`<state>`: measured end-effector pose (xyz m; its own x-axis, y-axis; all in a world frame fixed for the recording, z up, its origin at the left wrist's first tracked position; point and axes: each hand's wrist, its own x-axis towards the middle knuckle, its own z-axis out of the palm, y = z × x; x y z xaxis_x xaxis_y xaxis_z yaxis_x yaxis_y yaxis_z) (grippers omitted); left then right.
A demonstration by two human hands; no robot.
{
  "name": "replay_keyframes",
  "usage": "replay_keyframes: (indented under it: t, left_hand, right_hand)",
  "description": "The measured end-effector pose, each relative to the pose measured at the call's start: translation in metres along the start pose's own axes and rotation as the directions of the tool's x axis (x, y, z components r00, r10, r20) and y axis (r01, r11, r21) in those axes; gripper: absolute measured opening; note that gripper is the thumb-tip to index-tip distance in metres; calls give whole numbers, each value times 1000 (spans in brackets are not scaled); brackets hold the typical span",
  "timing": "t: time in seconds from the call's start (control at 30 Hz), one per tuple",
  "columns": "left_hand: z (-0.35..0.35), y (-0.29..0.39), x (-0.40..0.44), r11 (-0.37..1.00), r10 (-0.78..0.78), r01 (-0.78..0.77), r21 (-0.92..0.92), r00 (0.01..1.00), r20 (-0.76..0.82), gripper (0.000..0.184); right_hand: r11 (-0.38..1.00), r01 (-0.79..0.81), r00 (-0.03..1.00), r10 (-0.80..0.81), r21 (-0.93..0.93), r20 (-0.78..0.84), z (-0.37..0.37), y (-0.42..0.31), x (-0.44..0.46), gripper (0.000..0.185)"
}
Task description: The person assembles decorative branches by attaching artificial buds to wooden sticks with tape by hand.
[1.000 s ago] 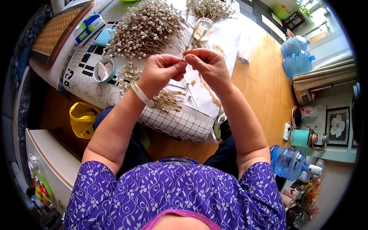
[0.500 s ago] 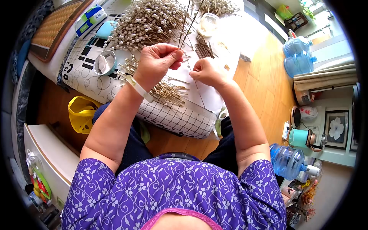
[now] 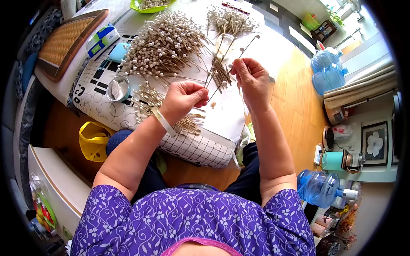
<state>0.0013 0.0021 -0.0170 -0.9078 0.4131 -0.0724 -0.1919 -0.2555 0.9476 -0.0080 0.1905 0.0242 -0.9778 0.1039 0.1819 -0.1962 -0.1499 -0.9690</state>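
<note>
Raised and moved outward since the previous frame, the right hand (image 3: pixel 253 83) has its thumb and fingertips together at a thin dark stem (image 3: pixel 221 86) slanting between both hands. The left hand (image 3: pixel 183 99), also shifted, pinches dark stems over the white-covered table (image 3: pixel 226 123); the large pile of white-beaded stems (image 3: pixel 164 42) lies beyond, just beside a smaller bunch (image 3: pixel 228 21).

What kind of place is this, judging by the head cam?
Looks like a home living area: a cushioned seat with a woven mat, a framed flower picture, and large blue water jugs around the covered table.
</note>
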Motion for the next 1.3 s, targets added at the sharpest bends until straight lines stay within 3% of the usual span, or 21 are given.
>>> replay_keyframes:
  t: [0.1, 0.3, 0.4, 0.57, 0.77, 0.8, 1.07, 1.13, 1.23, 1.3]
  left_hand:
    - [7, 3, -3, 998, -53, 53, 18, 998, 14, 13]
    - [8, 4, -4, 992, -124, 125, -15, 991, 54, 15]
    - [9, 3, -6, 994, -112, 112, 0, 993, 40, 15]
    - [11, 3, -6, 994, -104, 105, -23, 994, 29, 15]
    - [14, 4, -5, 996, -92, 92, -4, 995, 44, 15]
    - [14, 4, -7, 996, -83, 83, -9, 996, 46, 15]
    - [9, -7, -2, 998, -48, 47, 30, 998, 47, 12]
    - [8, -7, -2, 1000, -10, 10, 16, 1000, 10, 11]
    - [2, 1, 1, 996, 87, -86, 28, 996, -31, 12]
    - [-1, 11, 2, 992, 121, -118, 41, 989, -89, 10]
  right_hand:
    - [999, -40, 999, 40, 26, -2, -5, 2, 3, 12]
    - [998, 70, 997, -70, -4, -39, -2, 13, 8, 12]
    - [999, 33, 999, -33, 31, -18, 1, 11, 6, 11]
    - [991, 109, 994, -107, 83, -28, 5, 12, 8, 4]
    - [991, 103, 995, -102, 79, -19, 2, 9, 9, 5]
    - [997, 39, 999, -39, 64, 0, 3, 5, 7, 5]
    - [992, 88, 996, -90, 90, 27, 0, 10, 9, 13]
    - [998, 0, 997, -4, 57, 74, -3, 4, 8, 14]
    - [996, 88, 995, -89, 17, 42, -21, -10, 12, 15]
    - [993, 35, 991, -49, -110, -128, -48, -10, 21, 15]
